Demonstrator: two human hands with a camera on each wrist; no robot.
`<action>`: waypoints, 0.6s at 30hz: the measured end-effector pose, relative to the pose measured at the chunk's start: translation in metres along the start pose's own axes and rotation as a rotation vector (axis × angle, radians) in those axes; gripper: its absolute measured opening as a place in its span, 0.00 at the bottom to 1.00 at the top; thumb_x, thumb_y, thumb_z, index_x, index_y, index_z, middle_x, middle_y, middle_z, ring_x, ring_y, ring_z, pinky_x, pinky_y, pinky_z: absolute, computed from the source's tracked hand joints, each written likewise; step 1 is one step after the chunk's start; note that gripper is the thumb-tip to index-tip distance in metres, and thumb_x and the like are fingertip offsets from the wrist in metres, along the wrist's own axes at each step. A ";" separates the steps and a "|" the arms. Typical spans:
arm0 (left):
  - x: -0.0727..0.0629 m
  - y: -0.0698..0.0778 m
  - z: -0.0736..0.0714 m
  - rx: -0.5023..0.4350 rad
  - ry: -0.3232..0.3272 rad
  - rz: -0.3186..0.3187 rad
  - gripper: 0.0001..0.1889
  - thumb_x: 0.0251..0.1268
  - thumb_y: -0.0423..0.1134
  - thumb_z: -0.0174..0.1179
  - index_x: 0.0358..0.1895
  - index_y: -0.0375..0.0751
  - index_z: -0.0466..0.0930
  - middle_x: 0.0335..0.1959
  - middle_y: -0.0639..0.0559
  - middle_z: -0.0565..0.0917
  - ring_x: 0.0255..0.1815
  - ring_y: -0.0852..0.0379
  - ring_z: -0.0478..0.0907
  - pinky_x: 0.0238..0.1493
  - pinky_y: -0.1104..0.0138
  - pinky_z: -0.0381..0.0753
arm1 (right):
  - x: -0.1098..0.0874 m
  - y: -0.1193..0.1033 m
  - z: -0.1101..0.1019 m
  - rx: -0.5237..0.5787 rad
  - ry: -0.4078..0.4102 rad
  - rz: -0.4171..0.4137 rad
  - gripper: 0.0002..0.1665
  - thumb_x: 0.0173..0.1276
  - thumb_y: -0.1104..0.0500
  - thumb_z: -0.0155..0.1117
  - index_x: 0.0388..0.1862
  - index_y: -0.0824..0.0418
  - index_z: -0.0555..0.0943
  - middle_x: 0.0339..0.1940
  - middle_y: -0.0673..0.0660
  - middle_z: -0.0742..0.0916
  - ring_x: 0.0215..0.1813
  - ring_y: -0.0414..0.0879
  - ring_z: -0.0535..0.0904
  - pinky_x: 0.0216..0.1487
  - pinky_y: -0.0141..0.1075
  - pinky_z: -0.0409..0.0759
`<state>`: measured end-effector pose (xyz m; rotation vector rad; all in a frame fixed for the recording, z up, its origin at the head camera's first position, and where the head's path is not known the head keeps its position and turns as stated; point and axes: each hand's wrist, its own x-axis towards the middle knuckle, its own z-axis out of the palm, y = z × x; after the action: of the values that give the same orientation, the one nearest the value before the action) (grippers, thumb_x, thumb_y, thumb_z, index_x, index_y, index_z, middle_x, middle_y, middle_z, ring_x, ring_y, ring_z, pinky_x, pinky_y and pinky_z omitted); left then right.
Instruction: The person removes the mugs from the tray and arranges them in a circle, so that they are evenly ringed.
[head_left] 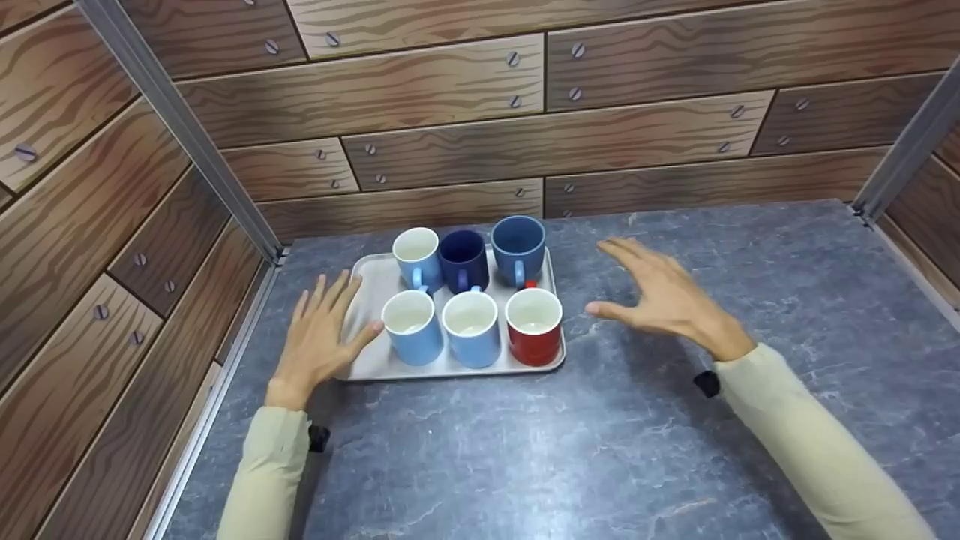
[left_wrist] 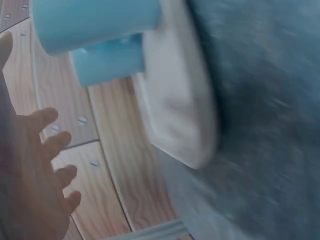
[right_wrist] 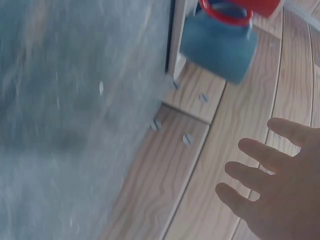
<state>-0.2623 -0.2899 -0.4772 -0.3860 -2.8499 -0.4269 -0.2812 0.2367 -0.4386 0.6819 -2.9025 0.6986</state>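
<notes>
A white tray (head_left: pixel 367 300) carries two rows of three mugs. The front row has a light blue mug (head_left: pixel 415 337), a second light blue mug (head_left: pixel 474 337) and a red mug (head_left: pixel 535 337). Behind them are another light blue mug (head_left: pixel 420 266), a dark navy mug (head_left: pixel 465 262) and a mid-blue mug (head_left: pixel 521 251). My left hand (head_left: pixel 319 337), fingers spread, is over the tray's left edge, its thumb near the front left mug. To the tray's right my right hand (head_left: pixel 664 296) hovers with fingers extended, holding nothing; in the right wrist view it is apart from the blue mug (right_wrist: pixel 217 47).
The tray stands on a grey marbled table (head_left: pixel 480 450), near its back left. Wood-patterned panels (head_left: pixel 450 157) rise behind and a similar wall (head_left: pixel 112 300) stands on the left. Metal posts (head_left: pixel 180 120) frame the corners.
</notes>
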 end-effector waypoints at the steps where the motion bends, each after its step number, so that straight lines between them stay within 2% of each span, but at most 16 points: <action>1: -0.004 -0.003 0.003 -0.012 0.000 0.008 0.47 0.73 0.71 0.55 0.87 0.50 0.57 0.88 0.45 0.57 0.89 0.34 0.45 0.88 0.38 0.40 | -0.001 -0.002 0.004 0.017 -0.006 -0.009 0.63 0.65 0.24 0.69 0.89 0.51 0.58 0.88 0.63 0.62 0.86 0.69 0.57 0.81 0.75 0.52; 5: -0.016 -0.014 0.013 -0.053 -0.017 0.025 0.48 0.72 0.69 0.58 0.87 0.49 0.57 0.88 0.46 0.58 0.89 0.34 0.47 0.88 0.38 0.43 | -0.002 -0.011 0.022 0.088 -0.032 -0.040 0.65 0.63 0.24 0.71 0.89 0.52 0.58 0.88 0.63 0.64 0.86 0.67 0.59 0.82 0.73 0.55; 9: -0.023 -0.021 0.023 -0.046 -0.088 0.019 0.51 0.70 0.70 0.59 0.88 0.48 0.54 0.89 0.45 0.55 0.89 0.34 0.47 0.87 0.38 0.46 | -0.001 -0.018 0.038 0.146 -0.049 -0.059 0.66 0.62 0.25 0.74 0.88 0.54 0.58 0.87 0.62 0.66 0.85 0.66 0.61 0.82 0.71 0.58; 14: -0.024 -0.025 0.032 -0.023 -0.170 0.019 0.55 0.68 0.72 0.60 0.87 0.42 0.53 0.89 0.41 0.54 0.89 0.34 0.48 0.87 0.37 0.49 | 0.002 -0.029 0.055 0.227 -0.056 -0.059 0.68 0.60 0.27 0.77 0.89 0.54 0.58 0.86 0.61 0.68 0.85 0.64 0.63 0.83 0.67 0.60; 18: -0.023 -0.028 0.037 -0.019 -0.227 0.007 0.57 0.68 0.73 0.59 0.88 0.40 0.50 0.90 0.41 0.50 0.89 0.35 0.46 0.87 0.38 0.48 | 0.005 -0.037 0.066 0.298 -0.042 -0.075 0.67 0.58 0.30 0.80 0.87 0.57 0.60 0.82 0.61 0.73 0.82 0.63 0.69 0.82 0.64 0.65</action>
<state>-0.2555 -0.3092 -0.5244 -0.4760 -3.0643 -0.4351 -0.2678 0.1754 -0.4811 0.8374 -2.8188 1.1336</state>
